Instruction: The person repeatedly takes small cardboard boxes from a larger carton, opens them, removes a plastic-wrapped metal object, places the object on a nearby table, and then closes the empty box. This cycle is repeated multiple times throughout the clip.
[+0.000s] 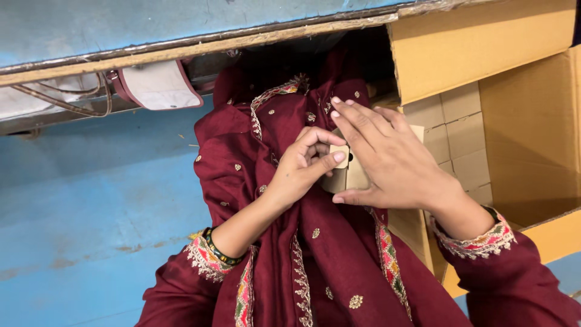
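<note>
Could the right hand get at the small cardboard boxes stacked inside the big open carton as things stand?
Probably yes: the right hand hovers beside the open carton, nothing covers the stacked small boxes, though it is pressing a small cardboard piece.

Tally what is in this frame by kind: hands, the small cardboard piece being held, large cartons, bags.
Hands: 2 (left hand, right hand)
Small cardboard piece: 1
Large open carton: 1
White bag with maroon trim: 1
Total: 5

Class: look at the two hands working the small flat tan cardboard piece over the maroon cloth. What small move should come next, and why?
Probably finish tucking the flap. The left hand pinches a corner of the small tan cardboard piece between thumb and forefinger, while the right hand lies flat across it, steadying it. The fold looks incomplete.
</note>
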`<state>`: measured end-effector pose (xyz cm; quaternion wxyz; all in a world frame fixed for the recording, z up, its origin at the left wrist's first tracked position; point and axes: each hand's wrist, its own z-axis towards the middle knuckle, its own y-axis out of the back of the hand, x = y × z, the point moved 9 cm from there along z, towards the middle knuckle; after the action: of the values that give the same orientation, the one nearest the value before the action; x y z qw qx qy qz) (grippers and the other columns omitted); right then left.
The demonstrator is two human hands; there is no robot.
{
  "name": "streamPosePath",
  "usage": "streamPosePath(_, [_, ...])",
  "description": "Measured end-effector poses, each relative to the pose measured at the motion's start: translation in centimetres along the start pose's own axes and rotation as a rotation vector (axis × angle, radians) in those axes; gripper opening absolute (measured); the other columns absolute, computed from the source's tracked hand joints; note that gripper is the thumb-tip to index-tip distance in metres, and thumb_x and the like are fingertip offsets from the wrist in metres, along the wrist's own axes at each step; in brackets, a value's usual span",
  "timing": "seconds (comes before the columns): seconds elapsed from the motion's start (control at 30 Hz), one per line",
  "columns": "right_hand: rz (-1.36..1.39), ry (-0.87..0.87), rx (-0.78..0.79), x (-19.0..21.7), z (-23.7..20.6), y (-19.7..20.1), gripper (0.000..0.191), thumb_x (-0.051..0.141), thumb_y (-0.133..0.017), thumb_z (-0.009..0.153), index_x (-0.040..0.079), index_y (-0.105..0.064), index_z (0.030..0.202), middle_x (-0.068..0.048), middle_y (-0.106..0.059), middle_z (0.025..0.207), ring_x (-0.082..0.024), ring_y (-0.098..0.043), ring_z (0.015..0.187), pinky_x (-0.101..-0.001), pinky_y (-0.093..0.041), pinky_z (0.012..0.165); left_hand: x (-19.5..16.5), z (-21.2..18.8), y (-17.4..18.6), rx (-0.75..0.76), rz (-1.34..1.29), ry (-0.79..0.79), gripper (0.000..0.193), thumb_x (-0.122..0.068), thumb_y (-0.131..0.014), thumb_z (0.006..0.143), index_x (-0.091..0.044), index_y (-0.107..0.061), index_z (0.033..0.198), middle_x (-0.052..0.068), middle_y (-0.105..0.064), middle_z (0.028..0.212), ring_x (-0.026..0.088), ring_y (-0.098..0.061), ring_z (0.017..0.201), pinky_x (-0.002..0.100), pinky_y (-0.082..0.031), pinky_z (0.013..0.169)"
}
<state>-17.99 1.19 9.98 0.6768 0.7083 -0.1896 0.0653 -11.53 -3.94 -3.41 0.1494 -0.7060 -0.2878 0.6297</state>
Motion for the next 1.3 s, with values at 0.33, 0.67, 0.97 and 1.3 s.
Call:
streamPosePath(0.33, [-0.017,-0.029,0.008,0.8,-0.5,-0.4,0.113,0.066,-0.077,0.066,-0.009,-0.043,0.144,-0.023,-0.036,0.156,-0.038,-0.041,0.139,-0.0516,-0.031,0.109,0.9,-0.3,-0.5,0.068,-0.108,0.06,0.025,-0.016,-0.071,0.101,-0.006,-0.058,0.121,0.0,-0.066,0.104,0.007,-0.062,0.096,0.026,-0.054,0.082])
streamPosePath(0.67, [0.062,-0.045,-0.063,0.1,-1.5,0.3,0.119,0.072,-0.076,0.065,-0.001,-0.037,0.15,-0.022,-0.047,0.143,-0.04,-0.047,0.126,-0.053,-0.034,0.104,2.9,0.0,1.1,0.009,-0.309,0.188,0.022,-0.012,-0.073,0.094,-0.004,-0.062,0.111,0.004,-0.067,0.108,0.01,-0.067,0.099,0.03,-0.059,0.087])
streamPosePath(0.97, [0.095,-0.043,-0.071,0.0,-2.5,-0.1,0.118,0.068,-0.082,0.059,0.004,-0.039,0.149,-0.023,-0.047,0.137,-0.043,-0.047,0.122,-0.0543,-0.034,0.102,2.9,3.1,0.2,0.253,-0.013,0.138,0.048,-0.004,-0.082,0.089,-0.009,-0.053,0.127,-0.003,-0.052,0.098,0.006,-0.057,0.087,0.025,-0.053,0.074])
streamPosePath(1.3, [0.196,-0.116,-0.665,-1.1,-7.3,13.5,0.081,0.055,-0.084,0.065,0.02,-0.058,0.132,-0.012,-0.043,0.144,-0.029,-0.048,0.133,-0.0422,-0.042,0.111,-17.7,2.0,10.4,-0.276,0.182,-0.417,0.027,-0.017,-0.07,0.105,-0.002,-0.059,0.124,0.005,-0.063,0.095,0.013,-0.064,0.087,0.03,-0.056,0.085])
